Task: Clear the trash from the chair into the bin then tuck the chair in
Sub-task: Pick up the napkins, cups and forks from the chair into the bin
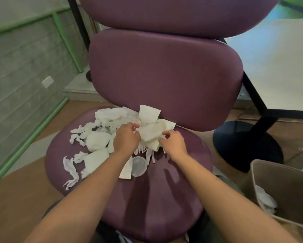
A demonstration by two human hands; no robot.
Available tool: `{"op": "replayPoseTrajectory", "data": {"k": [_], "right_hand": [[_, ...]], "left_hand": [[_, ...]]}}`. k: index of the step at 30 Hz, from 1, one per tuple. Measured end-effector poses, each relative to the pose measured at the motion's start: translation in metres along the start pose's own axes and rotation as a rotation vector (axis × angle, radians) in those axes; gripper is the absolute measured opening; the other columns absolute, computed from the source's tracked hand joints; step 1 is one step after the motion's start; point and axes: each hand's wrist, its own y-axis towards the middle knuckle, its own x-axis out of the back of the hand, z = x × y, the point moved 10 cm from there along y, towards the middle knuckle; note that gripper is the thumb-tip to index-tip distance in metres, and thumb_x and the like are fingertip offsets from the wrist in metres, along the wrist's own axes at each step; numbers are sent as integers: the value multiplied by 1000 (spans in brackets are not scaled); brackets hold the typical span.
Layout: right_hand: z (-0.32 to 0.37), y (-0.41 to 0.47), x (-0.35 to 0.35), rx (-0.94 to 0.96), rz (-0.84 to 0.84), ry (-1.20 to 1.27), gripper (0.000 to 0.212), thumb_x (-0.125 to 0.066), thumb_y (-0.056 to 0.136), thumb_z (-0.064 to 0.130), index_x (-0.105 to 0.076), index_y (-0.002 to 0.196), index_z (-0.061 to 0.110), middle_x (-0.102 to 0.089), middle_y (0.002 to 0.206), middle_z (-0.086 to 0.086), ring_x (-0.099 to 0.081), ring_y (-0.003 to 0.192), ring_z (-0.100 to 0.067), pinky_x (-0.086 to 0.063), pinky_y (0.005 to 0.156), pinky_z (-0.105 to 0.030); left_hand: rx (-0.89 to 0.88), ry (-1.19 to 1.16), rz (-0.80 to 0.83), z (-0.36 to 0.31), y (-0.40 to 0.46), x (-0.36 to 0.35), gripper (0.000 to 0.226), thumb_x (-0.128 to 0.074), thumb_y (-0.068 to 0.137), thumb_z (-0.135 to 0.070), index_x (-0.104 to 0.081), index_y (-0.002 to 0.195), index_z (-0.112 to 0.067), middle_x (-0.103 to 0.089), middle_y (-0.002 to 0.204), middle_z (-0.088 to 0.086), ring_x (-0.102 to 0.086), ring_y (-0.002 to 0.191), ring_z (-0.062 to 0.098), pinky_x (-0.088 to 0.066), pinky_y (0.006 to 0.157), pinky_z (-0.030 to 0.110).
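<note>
Barely begun, by the look of it. Most of the trash still heaped on the purple chair (147,190), at the back of the seat against the backrest.

From the left: twisted paper strips (72,170) strewn along the seat's left edge, perhaps four or five, too tangled for a firm count. Next, crumpled white wads (98,140), two or three rounded ones, plus a larger crumpled mass behind them near the backrest. Then the left hand (126,139), fingers curled down into the pile, apparently pinching at paper or cutlery beneath; exact hold hidden under the hand. Below it, white plastic forks (141,149), tines showing, number impossible to tell, and one clear round lid (138,166) lying partly on a flat napkin (127,170). Between the hands, folded napkins (151,134), around three or four sheets, one standing up against the backrest. Then the right hand (174,142), fingers curled, pinching the right edge of those napkins. Hands near each other, not touching, both working the same bundle.

Farther right, one tabletop (278,67) on a black pedestal base (243,146), and one bin (285,193) on the floor just beside the seat, already holding some white paper, so a first load probably gone in.

Left to do, judging from this: nearly the whole pile, then tucking the chair under the tabletop.
</note>
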Motion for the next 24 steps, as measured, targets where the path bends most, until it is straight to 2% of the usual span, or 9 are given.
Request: {"op": "replayPoseTrajectory", "data": {"k": [4,8,11,13,18,22,24], "right_hand": [[8,15,-13,-28,-11,-88,60,-63,84,46,-47,136,21,-41,137,-3,-35,130,-25,-41,98,-40],[8,27,-23,-56,-33,-158,79,-64,79,60,-40,142,19,-34,141,-4,-30,133,-26,-42,98,-45],[4,35,-33,-71,-9,-196,85,-65,77,64,-38,143,19,-31,142,-5,-27,134,-27,-43,99,-46],[3,38,-36,-71,-14,-202,79,-68,75,62,-43,138,21,-31,138,-4,-28,132,-25,-45,97,-45],[1,38,-37,-47,-76,-150,42,-70,80,43,-55,114,23,-36,129,-2,-32,121,-22,-45,95,-41],[5,33,-34,17,-114,-60,27,-64,87,35,-60,109,20,-41,124,-2,-34,117,-23,-40,95,-33],[9,29,-31,56,-115,47,17,-62,89,29,-59,103,19,-49,113,2,-39,112,-21,-39,90,-30]], "left_hand": [[110,216,-29,37,8,5,35,-59,89,-37,-54,122,-27,-56,126,0,-44,124,24,-39,94,42],[125,256,-39,52,13,-1,44,-62,87,-47,-49,120,-22,-53,126,0,-40,124,23,-35,93,39],[96,279,-39,54,16,-8,49,-67,83,-46,-46,120,-21,-53,124,-2,-41,122,22,-35,91,37],[90,261,-40,57,18,-12,50,-69,83,-42,-44,120,-20,-54,125,-1,-40,121,22,-35,91,37],[108,213,-29,60,22,-15,51,-72,80,-31,-43,120,-20,-55,123,-1,-40,121,23,-34,90,37],[101,145,-102,57,22,-8,49,-75,77,-31,-44,113,-20,-58,110,-4,-46,112,23,-33,87,37],[117,60,-133,57,21,-4,50,-75,76,-33,-44,113,-21,-59,103,-7,-48,109,21,-32,87,36]]}}
